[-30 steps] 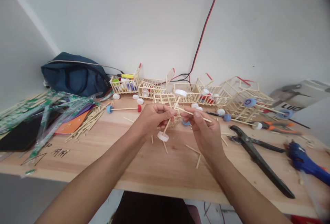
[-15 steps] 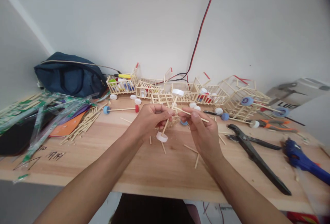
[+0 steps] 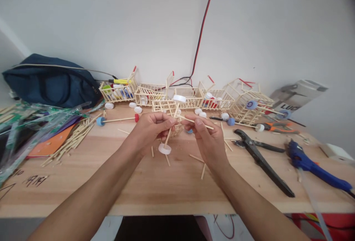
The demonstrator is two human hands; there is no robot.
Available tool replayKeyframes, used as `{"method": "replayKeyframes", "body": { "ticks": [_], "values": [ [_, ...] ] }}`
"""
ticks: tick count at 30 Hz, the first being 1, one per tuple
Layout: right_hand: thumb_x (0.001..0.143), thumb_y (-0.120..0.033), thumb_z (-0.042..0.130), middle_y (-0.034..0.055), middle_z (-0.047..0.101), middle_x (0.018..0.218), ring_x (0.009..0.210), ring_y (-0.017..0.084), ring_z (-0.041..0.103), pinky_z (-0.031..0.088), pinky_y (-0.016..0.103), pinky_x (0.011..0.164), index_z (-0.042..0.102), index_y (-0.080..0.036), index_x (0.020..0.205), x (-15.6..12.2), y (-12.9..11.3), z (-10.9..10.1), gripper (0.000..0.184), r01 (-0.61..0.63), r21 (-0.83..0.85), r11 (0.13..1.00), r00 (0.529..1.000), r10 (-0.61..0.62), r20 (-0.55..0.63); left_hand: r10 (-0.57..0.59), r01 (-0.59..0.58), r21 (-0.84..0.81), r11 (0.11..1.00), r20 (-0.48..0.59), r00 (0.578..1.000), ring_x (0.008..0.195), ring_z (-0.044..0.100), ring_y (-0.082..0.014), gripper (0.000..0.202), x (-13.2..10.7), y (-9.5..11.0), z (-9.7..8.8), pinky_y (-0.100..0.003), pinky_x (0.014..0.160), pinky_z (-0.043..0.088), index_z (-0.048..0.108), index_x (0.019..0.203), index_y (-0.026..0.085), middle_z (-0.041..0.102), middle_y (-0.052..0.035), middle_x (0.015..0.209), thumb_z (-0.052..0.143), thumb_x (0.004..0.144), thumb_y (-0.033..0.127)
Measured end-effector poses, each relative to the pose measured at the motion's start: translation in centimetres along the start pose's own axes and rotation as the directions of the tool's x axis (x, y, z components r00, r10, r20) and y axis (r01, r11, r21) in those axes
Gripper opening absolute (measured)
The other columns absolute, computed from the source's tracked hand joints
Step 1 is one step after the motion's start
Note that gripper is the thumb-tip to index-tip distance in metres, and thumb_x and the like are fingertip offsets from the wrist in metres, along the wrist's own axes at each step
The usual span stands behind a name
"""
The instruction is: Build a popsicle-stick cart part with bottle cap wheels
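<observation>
My left hand [image 3: 151, 131] is closed around a thin wooden stick axle with a white bottle cap at each end, the lower cap [image 3: 164, 149] just above the table and the upper cap [image 3: 179, 99] raised. My right hand [image 3: 206, 139] pinches a second thin stick [image 3: 203, 124] that crosses the axle at my fingertips. Both hands hover over the middle of the wooden table [image 3: 166, 185], fingertips almost touching.
Several stick-built carts [image 3: 177, 98] line the wall. A stick axle with blue and red caps [image 3: 116, 119] lies left. Loose sticks [image 3: 70, 141], plastic wrappers and a dark blue bag [image 3: 47, 85] are at left. Black pliers [image 3: 257, 154], orange-handled pliers [image 3: 277, 127] and a blue glue gun [image 3: 313, 165] are at right.
The view has swung right, so everything sits further left in the picture. My hands hold the same sticks in much the same pose.
</observation>
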State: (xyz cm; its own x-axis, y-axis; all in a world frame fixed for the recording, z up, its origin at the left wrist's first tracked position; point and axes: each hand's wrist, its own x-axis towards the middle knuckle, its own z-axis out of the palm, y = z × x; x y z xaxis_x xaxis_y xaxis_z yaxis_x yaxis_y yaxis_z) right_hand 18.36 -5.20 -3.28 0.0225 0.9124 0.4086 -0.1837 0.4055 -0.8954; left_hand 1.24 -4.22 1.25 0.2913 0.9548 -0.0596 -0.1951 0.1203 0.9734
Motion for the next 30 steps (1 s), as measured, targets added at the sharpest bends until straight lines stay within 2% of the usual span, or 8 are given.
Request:
{"method": "replayKeyframes", "body": {
  "ticks": [7, 30],
  "values": [
    [0.090, -0.036, 0.058, 0.0038, 0.075, 0.091, 0.076, 0.016, 0.064, 0.051, 0.034, 0.077, 0.074, -0.026, 0.100, -0.02, -0.27, -0.05, 0.021, -0.007, 0.010, 1.000, 1.000, 0.007, 0.005, -0.013, 0.013, 0.007, 1.000, -0.028, 1.000, 0.046, 0.042, -0.0040, 0.030, 0.02, -0.09, 0.10, -0.017, 0.045, 0.035, 0.063, 0.066, 0.011, 0.055, 0.0026, 0.055, 0.080, 0.061, 0.035],
    [0.090, -0.037, 0.058, 0.0033, 0.075, 0.089, 0.075, 0.015, 0.063, 0.050, 0.033, 0.076, 0.074, -0.026, 0.100, 0.19, -0.49, 0.02, 0.022, -0.008, 0.010, 1.000, 1.000, 0.007, 0.013, 0.014, -0.014, -0.010, 1.000, 0.001, 1.000, 0.045, 0.043, -0.0030, 0.025, -0.16, -0.02, 0.23, -0.015, 0.045, 0.034, 0.062, 0.060, 0.012, 0.054, 0.0037, 0.053, 0.078, 0.066, 0.030]
  ]
}}
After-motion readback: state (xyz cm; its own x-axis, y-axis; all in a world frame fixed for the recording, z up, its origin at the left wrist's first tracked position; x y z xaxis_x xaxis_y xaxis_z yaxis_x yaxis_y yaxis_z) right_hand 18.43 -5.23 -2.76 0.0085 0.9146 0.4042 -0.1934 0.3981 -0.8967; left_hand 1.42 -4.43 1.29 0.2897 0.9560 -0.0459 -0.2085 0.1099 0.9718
